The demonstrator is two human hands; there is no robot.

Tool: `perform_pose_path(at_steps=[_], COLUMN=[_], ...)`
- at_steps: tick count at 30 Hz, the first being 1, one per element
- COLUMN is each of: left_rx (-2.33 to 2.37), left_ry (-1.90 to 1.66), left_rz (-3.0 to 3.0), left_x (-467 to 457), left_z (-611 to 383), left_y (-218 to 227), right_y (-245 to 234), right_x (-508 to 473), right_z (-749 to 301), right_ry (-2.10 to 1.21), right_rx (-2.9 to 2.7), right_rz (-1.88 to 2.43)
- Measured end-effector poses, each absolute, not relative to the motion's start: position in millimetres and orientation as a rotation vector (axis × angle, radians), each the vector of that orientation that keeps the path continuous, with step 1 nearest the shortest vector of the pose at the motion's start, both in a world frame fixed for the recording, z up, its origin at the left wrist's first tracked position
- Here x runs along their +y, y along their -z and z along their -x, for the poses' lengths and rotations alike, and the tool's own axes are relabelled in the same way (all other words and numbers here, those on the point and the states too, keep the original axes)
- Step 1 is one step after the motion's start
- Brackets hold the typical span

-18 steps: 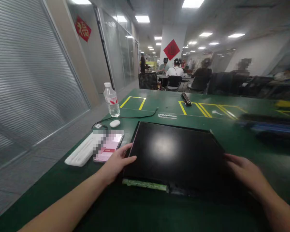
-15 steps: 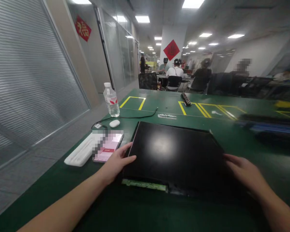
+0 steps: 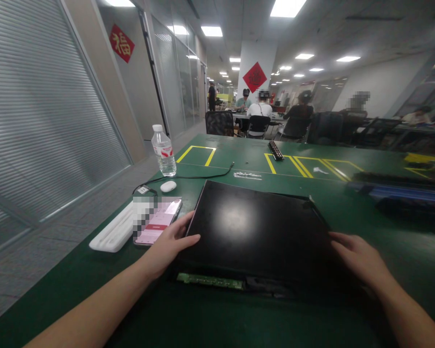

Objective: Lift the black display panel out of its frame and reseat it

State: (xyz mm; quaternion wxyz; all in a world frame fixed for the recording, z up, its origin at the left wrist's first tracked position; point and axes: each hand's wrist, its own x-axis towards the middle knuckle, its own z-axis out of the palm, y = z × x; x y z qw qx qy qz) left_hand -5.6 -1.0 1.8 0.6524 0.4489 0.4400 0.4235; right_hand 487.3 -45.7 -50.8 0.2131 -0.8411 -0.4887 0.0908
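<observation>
A glossy black LCD panel (image 3: 246, 227) is in front of me on the green table, with a round light reflection on its surface. Along its near side runs a narrow green circuit board (image 3: 210, 281). My left hand (image 3: 170, 244) grips the panel's left edge, thumb on top and fingers partly hidden behind the side. At the opposite edge, my right hand (image 3: 358, 253) holds the panel with its fingers against the side; its fingertips are partly out of sight. A dark rim shows past the panel's far right corner. The underside is hidden.
Left of the panel lie a phone (image 3: 159, 224), a white power bank (image 3: 112, 234), a white earbud case (image 3: 168, 186) and a black cable (image 3: 203, 177). A water bottle (image 3: 164, 152) stands behind them. A dark strip-shaped object (image 3: 275, 151) lies farther back. Blurred items (image 3: 406, 191) lie right.
The view has shifted slightly, so most things sit a little farther left. Both hands keep their hold on the LCD panel; the dark gap before the green circuit board looks wider.
</observation>
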Motion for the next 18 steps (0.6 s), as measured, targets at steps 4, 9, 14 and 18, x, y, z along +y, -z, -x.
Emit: perform_pose_path(at_steps=[4,9,14,18], left_rx=[1.011,1.001,0.953,0.931], left_ry=[-1.025,-1.055,-1.046,-1.057], left_rz=[-0.994,-0.905,-0.860,-0.840], left_x=[-2,-6,-6,-7], left_z=[6,3,2,2], left_y=[-3,-13,-15,-15], right_y=[50,46,45,39], right_x=[-46,-47,-50,-52], right_z=[-484,-479,-477,-471], right_ry=[-0.267,-0.290,-0.382,-0.437], right_rx=[-1.361,-1.361,-1.287,-1.143], right_rz=[2.310,2.253,2.152,2.135])
